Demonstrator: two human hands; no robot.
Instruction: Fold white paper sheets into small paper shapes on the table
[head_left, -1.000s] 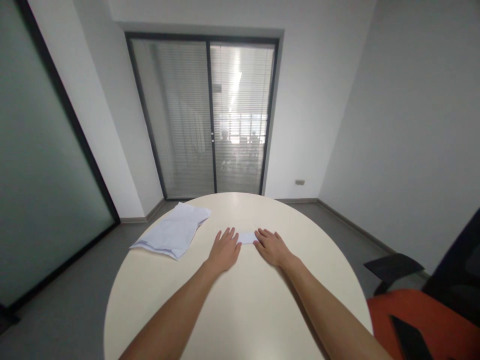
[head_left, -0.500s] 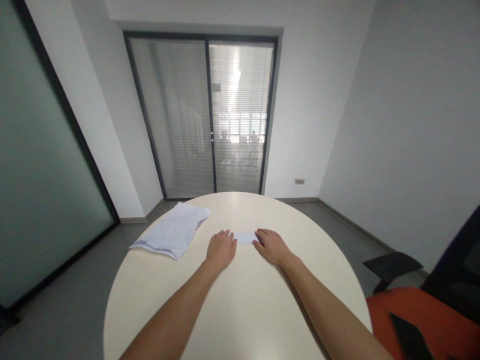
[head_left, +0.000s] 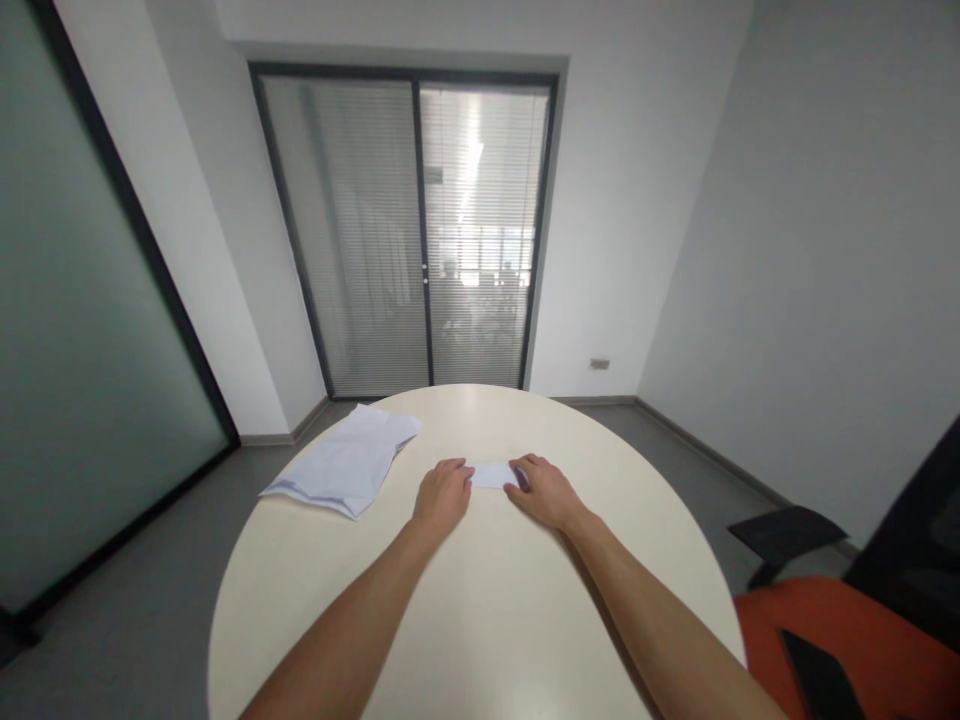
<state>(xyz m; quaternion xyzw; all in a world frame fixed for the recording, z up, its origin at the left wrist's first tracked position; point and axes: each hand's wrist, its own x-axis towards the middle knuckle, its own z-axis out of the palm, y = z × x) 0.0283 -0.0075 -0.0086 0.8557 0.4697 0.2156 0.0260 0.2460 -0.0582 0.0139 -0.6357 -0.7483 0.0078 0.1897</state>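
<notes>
A small folded white paper lies on the round cream table, toward its far side. My left hand rests at the paper's left end with its fingers curled onto it. At the paper's right end sits my right hand, fingers bent and pinching that edge. Both hands grip the paper, which stays low on the tabletop. Most of the paper is hidden under the fingers.
A loose pile of white paper sheets lies at the table's far left edge. An orange and black office chair stands at the right. Glass doors with blinds face me beyond the table.
Both hands went from lying flat with spread fingers to curled fingers gripping the paper's two ends. The paper and the pile of sheets stayed in place.
</notes>
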